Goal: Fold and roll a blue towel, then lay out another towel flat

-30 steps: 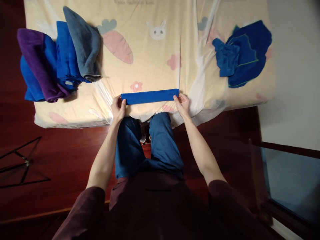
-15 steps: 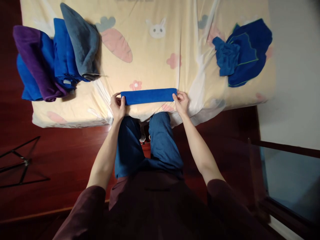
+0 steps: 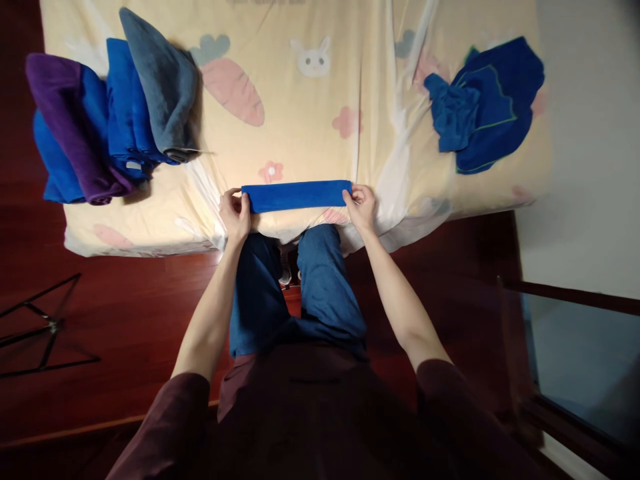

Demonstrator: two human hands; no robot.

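A blue towel (image 3: 297, 197), folded into a long narrow strip, lies near the front edge of the bed, level across my body. My left hand (image 3: 236, 212) grips its left end, thumb on top and fingers curled behind. At the opposite end my right hand (image 3: 362, 205) pinches the corner in the same way. The undersides of the strip and the fingertips beneath it are hidden.
Rolled or folded cloths lie at the bed's left: a purple one (image 3: 75, 127), blue ones (image 3: 127, 107) and a grey one (image 3: 167, 87). Crumpled blue fabric (image 3: 500, 107) rests at the right on the patterned sheet (image 3: 310, 127). A black stand (image 3: 50, 327) is on the floor.
The blue strip has shifted very slightly toward me at its right end, with both hands still on it. The other cloths stay where they were.
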